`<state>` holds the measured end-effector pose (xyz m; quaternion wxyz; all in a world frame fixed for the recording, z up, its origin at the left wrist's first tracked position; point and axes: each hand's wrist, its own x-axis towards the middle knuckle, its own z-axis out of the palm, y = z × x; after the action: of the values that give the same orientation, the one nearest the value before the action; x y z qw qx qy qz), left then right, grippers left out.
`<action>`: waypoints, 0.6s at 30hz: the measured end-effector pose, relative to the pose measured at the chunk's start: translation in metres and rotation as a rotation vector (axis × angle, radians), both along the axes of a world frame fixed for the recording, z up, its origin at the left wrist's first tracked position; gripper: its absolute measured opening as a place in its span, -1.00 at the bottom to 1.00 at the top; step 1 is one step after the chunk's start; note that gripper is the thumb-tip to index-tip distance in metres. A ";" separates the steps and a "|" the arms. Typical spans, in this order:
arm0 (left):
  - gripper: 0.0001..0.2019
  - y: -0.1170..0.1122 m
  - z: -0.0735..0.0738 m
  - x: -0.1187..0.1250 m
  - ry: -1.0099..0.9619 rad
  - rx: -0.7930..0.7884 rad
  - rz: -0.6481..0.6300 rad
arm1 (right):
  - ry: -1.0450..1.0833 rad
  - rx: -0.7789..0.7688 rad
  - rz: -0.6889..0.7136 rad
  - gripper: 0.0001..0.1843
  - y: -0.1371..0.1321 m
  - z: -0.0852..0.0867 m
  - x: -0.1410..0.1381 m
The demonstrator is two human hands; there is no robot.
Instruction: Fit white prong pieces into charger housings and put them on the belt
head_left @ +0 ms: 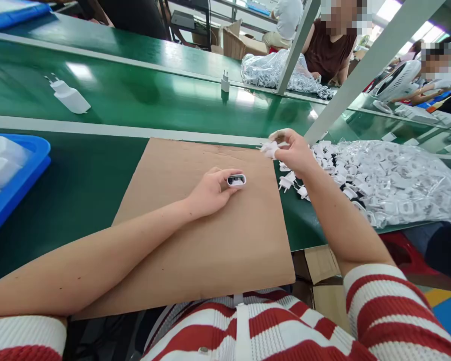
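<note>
My left hand (pixel 210 191) rests on a brown cardboard sheet (pixel 210 250) and is closed round a small white charger shell (pixel 236 180), its open end facing me. My right hand (pixel 293 152) is raised over the sheet's far right corner, fingers pinched on a small white plug piece (pixel 267 149). Just right of that hand lies a heap of white plug pieces (pixel 361 175) on clear plastic, with a few loose ones (pixel 291 183) at the sheet's edge.
A green conveyor belt (pixel 143 95) runs across, carrying a white charger lying down (pixel 70 96) and one standing upright (pixel 225 81). A blue tray (pixel 18 175) sits at the left. A grey diagonal post (pixel 361 75) rises at right. Other people sit beyond the belt.
</note>
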<state>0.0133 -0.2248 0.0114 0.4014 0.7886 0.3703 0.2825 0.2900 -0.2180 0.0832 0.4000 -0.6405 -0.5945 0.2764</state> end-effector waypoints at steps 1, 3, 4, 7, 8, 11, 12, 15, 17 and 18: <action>-0.48 0.000 -0.003 0.000 0.000 -0.013 0.005 | 0.182 -0.027 0.075 -0.47 -0.010 -0.001 -0.014; -0.35 -0.001 -0.007 0.000 -0.003 -0.019 0.038 | 0.451 -0.094 0.186 -0.52 -0.027 -0.003 -0.039; -0.26 0.000 -0.007 0.000 -0.002 -0.012 0.065 | 0.542 -0.127 0.207 -0.56 -0.033 -0.004 -0.048; -0.11 0.000 -0.003 0.007 0.043 0.029 0.152 | 0.701 -0.217 0.198 -0.62 -0.044 -0.006 -0.063; -0.15 0.000 -0.002 0.010 0.068 0.043 0.179 | 0.735 -0.242 0.192 -0.61 -0.045 -0.007 -0.065; -0.43 0.002 0.002 0.018 0.115 0.076 0.217 | 0.808 -0.295 0.171 -0.61 -0.046 -0.011 -0.068; -0.52 0.002 0.003 0.018 0.107 0.074 0.204 | 0.820 -0.310 0.162 -0.61 -0.046 -0.012 -0.068; -0.65 0.004 0.002 0.013 0.036 0.032 0.034 | 0.815 -0.340 0.121 -0.57 -0.047 -0.017 -0.070; -0.41 0.004 0.000 0.006 -0.010 0.028 -0.121 | 0.781 -0.320 0.108 -0.56 -0.048 -0.021 -0.069; -0.27 0.003 -0.001 0.003 -0.017 0.046 -0.162 | 0.754 -0.296 0.105 -0.56 -0.049 -0.023 -0.069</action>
<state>0.0167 -0.2214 0.0106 0.4078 0.8227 0.2949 0.2644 0.2212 -0.2667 0.0606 0.4787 -0.5137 -0.3918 0.5944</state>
